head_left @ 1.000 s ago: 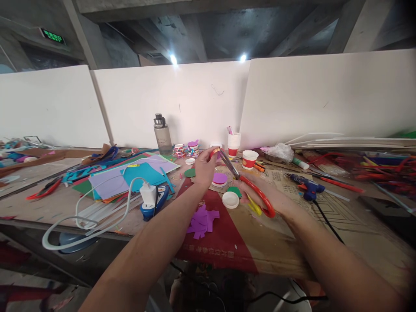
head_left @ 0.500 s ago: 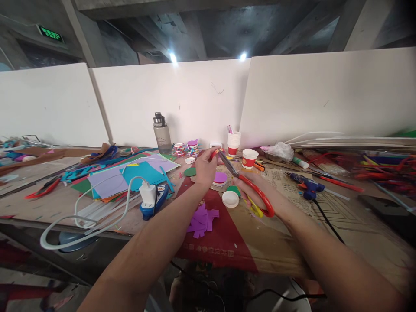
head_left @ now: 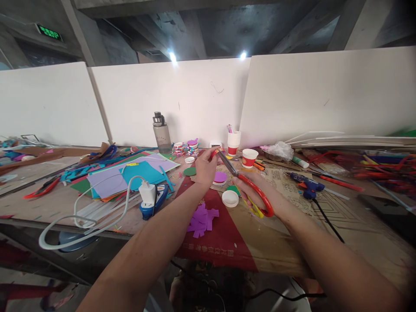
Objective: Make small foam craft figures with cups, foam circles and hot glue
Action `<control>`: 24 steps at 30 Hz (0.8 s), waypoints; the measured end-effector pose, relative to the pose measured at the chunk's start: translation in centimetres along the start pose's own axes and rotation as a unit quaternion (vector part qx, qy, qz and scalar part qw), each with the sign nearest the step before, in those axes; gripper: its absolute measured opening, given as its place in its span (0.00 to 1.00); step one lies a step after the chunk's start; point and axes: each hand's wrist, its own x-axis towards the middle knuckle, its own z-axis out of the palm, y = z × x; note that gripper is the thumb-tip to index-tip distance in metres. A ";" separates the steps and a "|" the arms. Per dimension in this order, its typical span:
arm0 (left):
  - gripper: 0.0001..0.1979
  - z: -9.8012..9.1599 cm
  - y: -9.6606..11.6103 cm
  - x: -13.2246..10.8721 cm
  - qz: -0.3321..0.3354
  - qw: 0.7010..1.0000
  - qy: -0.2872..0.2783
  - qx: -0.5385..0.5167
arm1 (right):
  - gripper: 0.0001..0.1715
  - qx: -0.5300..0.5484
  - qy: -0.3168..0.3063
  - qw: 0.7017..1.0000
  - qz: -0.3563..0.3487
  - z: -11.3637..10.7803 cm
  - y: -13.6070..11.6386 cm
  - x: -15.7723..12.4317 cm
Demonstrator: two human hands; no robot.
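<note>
My right hand (head_left: 261,190) grips scissors (head_left: 248,182) with red and yellow handles, their blades pointing up and to the left. My left hand (head_left: 206,167) pinches a small red piece with yellow marks (head_left: 217,151), and the blade tips are at it. It looks like part of a paper cup, but I cannot be sure. Below the hands are a white cup bottom (head_left: 230,199), a purple disc (head_left: 220,177) on a white round, and green discs (head_left: 190,172). Purple paper pieces (head_left: 201,221) lie in a loose pile nearer me.
A red-and-white paper cup (head_left: 249,158) and a cup stack (head_left: 233,144) stand behind. On the right lie a blue glue gun (head_left: 307,184) and a dark phone-like slab (head_left: 388,212). Leftward are coloured sheets (head_left: 143,175), a power strip (head_left: 152,201) with white cable, and a bottle (head_left: 161,134).
Almost nothing differs. The scissors handles have drawn slightly closer together, while both hands and the red piece stay in place.
</note>
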 end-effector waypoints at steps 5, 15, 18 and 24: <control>0.14 0.0 -0.2 0.0 0.004 1.000 -0.001 0.003 | 0.16 -0.007 0.002 1.000 -0.015 0.0 0.3 0.1; 0.14 0.0 0.0 -0.1 -0.002 1.000 -0.003 -0.003 | 0.16 -0.002 0.001 1.000 -0.021 0.0 0.6 0.1; 0.14 0.0 0.1 -0.1 -0.001 1.000 -0.003 -0.003 | 0.17 -0.004 -0.001 1.000 -0.029 0.0 0.8 0.1; 0.13 0.1 0.1 -0.2 -0.001 1.000 -0.003 -0.008 | 0.18 -0.002 0.002 0.999 -0.032 0.0 0.9 0.0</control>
